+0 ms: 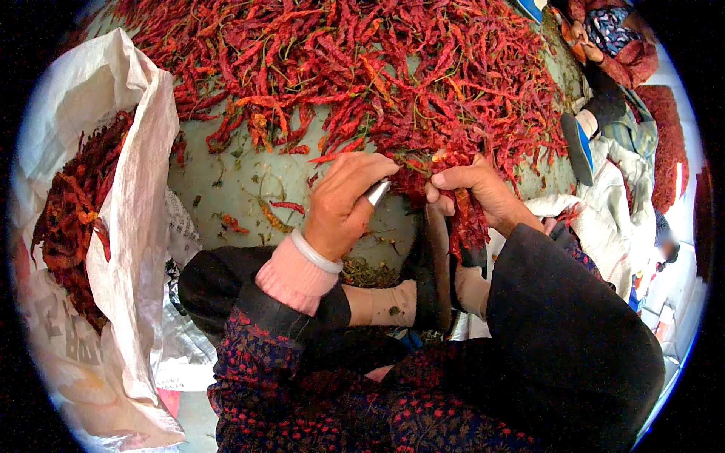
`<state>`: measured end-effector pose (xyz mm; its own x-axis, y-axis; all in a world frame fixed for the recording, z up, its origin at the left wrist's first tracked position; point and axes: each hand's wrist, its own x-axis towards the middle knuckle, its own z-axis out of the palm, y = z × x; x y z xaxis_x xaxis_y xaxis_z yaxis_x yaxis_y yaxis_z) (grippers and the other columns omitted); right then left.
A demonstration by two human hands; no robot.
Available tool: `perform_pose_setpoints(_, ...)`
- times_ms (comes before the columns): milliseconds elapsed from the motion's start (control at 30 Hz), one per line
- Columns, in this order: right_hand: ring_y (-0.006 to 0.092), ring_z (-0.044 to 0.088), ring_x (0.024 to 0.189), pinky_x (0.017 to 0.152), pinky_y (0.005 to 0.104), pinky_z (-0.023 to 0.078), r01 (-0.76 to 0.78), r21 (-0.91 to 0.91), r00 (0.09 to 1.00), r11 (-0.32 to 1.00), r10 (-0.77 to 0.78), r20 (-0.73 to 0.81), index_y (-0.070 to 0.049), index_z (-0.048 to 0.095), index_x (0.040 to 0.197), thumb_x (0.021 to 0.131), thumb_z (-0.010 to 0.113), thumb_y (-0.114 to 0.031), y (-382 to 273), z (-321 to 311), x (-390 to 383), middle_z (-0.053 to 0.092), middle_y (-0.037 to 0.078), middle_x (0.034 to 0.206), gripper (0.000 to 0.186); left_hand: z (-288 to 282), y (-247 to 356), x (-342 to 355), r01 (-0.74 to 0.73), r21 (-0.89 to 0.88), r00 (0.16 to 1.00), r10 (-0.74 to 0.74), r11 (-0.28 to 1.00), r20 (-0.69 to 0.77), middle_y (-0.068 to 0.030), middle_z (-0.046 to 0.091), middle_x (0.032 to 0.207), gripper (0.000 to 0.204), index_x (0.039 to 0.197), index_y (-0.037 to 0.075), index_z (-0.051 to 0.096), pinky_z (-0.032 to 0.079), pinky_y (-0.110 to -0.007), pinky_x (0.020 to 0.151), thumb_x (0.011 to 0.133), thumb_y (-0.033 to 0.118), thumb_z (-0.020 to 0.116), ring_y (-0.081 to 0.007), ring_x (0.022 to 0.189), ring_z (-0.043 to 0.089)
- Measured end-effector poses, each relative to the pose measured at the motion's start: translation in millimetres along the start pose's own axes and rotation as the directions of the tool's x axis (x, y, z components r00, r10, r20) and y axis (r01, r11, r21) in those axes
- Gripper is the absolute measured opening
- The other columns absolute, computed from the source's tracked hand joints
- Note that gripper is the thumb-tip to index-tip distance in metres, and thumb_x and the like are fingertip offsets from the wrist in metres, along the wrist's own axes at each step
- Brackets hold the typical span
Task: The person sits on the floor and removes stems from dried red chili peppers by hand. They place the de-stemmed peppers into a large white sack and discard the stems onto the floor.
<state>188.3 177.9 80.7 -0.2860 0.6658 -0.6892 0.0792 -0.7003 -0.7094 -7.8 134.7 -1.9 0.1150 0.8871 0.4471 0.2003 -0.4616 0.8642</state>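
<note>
My right hand (481, 189) is closed round a bunch of dried red chillies (470, 223), which hang below the fingers with some stems pointing left. Close by on the left, my left hand (343, 198) is curled with its fingertips near those stems. A small shiny metal piece (378, 192) shows at its thumb; whether it is worn or gripped I cannot tell. A white bangle (313, 255) and a pink cuff (296, 275) circle the left wrist. Beyond both hands spreads a large heap of dried red chillies (325, 57).
A white woven sack (136, 249) holding dark red chillies (79, 219) stands open at left. Loose chillies and stem bits lie on the pale floor sheet (219, 177). My folded legs are beneath my hands. At upper right sits another person (627, 57), near pale sacks (604, 204).
</note>
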Motion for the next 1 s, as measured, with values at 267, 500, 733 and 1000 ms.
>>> perform_pose_setpoints(267, 0.0098, 0.052, 0.048, 0.045, 0.0205, 0.039, -0.035, -0.017, 0.999, 0.999, 0.035, -0.020, 0.000, 0.060, 0.081, 0.075, 0.061, -0.016, 9.6, -22.5, 12.3, 0.060, 0.006, 0.063, 0.018, 13.4, -15.4, -3.2, 0.077, -0.009, 0.997, -0.077, 0.997, 0.012, -0.0122, 0.061, 0.098, 0.038, 0.100, 0.003, 0.060, 0.042, -0.034, 0.087, 0.068, -0.011, 0.043, -0.0262, 0.095, 0.058)
perform_pose_setpoints(500, 0.0085, 0.046, 0.047, 0.045, 0.0202, 0.035, 0.003, 0.385, 0.990, 0.923, -0.056, 0.127, 0.000, 0.059, 0.086, 0.078, 0.058, -0.017, -3.4, -15.8, 8.9, 0.059, 0.004, 0.067, 0.019, 10.9, -19.3, -3.0, 0.156, -0.011, 0.988, -0.156, 0.988, 0.021, -0.0140, 0.060, 0.095, 0.037, 0.100, 0.003, 0.058, 0.045, -0.034, 0.081, 0.068, -0.010, 0.046, -0.0298, 0.092, 0.057)
perform_pose_setpoints(733, 0.0114, 0.050, 0.049, 0.047, 0.0220, 0.039, 0.012, 0.149, 0.994, 0.989, -0.028, 0.107, -0.002, 0.058, 0.086, 0.076, 0.059, -0.014, 0.4, -25.8, 15.8, 0.060, 0.007, 0.065, 0.016, 18.2, -21.8, -4.4, 0.286, -0.040, 0.958, -0.286, 0.957, 0.008, -0.0139, 0.059, 0.097, 0.034, 0.100, 0.002, 0.058, 0.044, -0.035, 0.083, 0.070, -0.007, 0.045, -0.0293, 0.093, 0.056)
perform_pose_setpoints(1000, 0.0131, 0.054, 0.050, 0.049, 0.0247, 0.043, 0.007, -0.153, 0.993, 0.988, 0.011, 0.118, -0.002, 0.059, 0.076, 0.071, 0.061, -0.012, 11.3, -2.5, 11.4, 0.062, 0.009, 0.066, 0.012, 8.6, -13.3, 2.4, -0.074, 0.064, 0.990, 0.065, 0.995, 0.128, -0.0145, 0.058, 0.098, 0.034, 0.102, 0.002, 0.057, 0.044, -0.034, 0.082, 0.071, -0.004, 0.046, -0.0302, 0.093, 0.056)
